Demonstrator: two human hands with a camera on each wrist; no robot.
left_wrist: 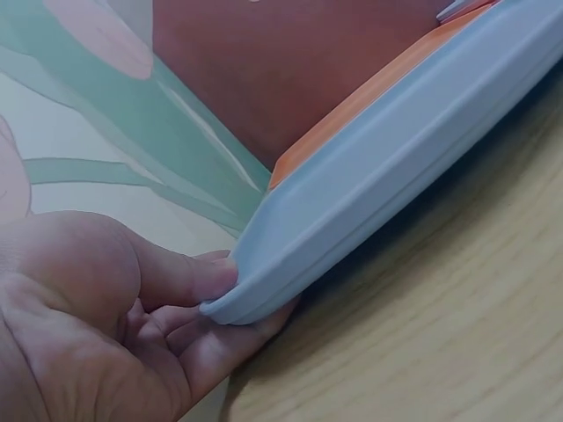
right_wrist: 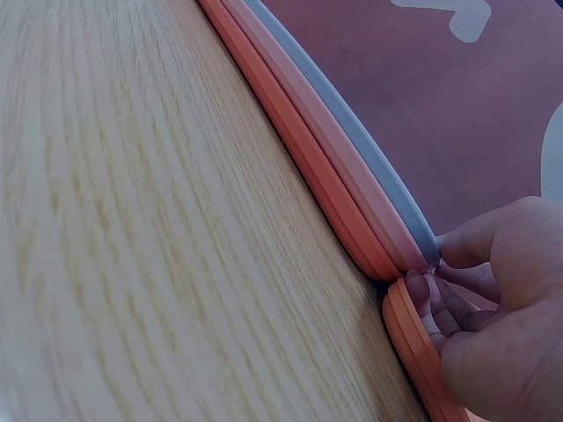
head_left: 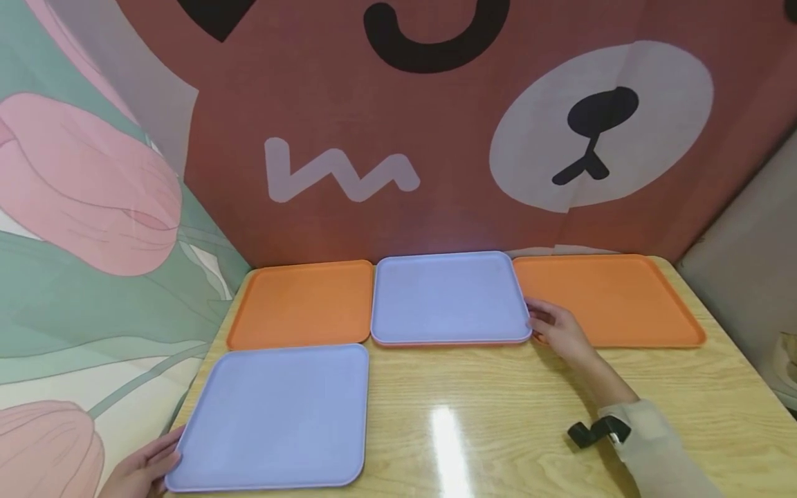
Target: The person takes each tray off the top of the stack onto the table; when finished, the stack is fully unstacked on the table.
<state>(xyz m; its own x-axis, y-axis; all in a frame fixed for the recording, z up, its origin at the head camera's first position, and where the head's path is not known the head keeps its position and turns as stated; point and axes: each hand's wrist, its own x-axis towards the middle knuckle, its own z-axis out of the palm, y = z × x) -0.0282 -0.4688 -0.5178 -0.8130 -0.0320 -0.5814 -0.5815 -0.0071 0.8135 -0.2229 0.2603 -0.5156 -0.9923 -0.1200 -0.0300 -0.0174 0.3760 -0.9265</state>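
Note:
A blue tray (head_left: 274, 415) lies at the front left of the table. My left hand (head_left: 142, 467) pinches its near left corner; in the left wrist view the thumb of the left hand (left_wrist: 114, 308) is on top of the rim and the fingers are beneath. At the back middle, a blue tray (head_left: 450, 297) tops a stack, with a pink tray (right_wrist: 330, 145) and an orange tray (right_wrist: 299, 149) under it in the right wrist view. My right hand (head_left: 563, 335) holds the stack's right edge near its front corner, with thumb and fingers at the upper trays (right_wrist: 413, 220).
An orange tray (head_left: 305, 304) lies at the back left, behind the front blue tray. Another orange tray (head_left: 616, 297) is at the back right, under my right fingers. The wooden table (head_left: 498, 415) meets a printed cloth (head_left: 448, 138) behind and at the left.

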